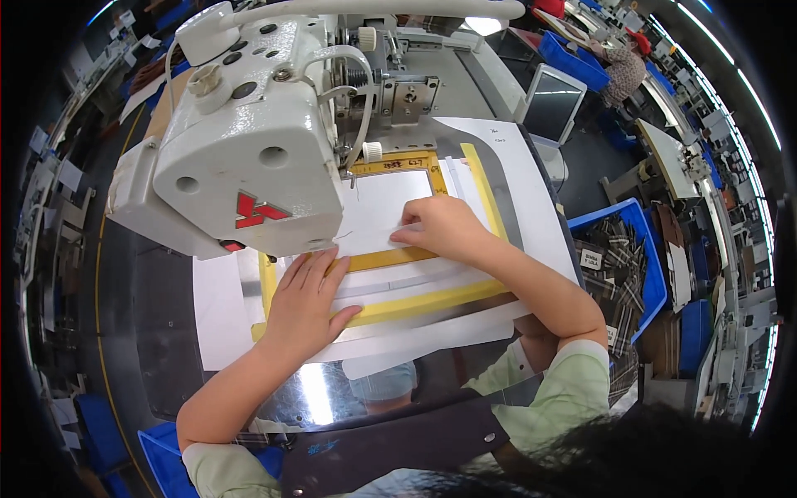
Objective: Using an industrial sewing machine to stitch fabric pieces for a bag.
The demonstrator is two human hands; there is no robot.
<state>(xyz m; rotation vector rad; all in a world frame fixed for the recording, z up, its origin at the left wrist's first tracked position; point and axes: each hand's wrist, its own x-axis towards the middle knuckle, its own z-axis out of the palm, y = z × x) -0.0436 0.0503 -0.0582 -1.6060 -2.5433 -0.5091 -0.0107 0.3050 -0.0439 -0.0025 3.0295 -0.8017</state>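
My left hand [307,299] lies flat with its fingers spread, near the lower left of a yellow-orange frame [390,260] and over strips of yellow tape [407,310]. Inside the frame is a smooth white sheet [374,217]. My right hand [444,228] rests at the frame's right side, its fingers curled and pinched together low over the white sheet. A small pale edge shows at those fingertips, but I cannot tell what it belongs to. A loose dark thread lies on the sheet between my hands. The white sewing machine head [274,124] overhangs the frame's left part.
White paper and a shiny metal plate surround the frame. A screen [552,104] stands beyond it on the right. Dark checked fabric pieces [610,282] fill a blue bin [652,249] at right. Another person [623,70] is at the far right.
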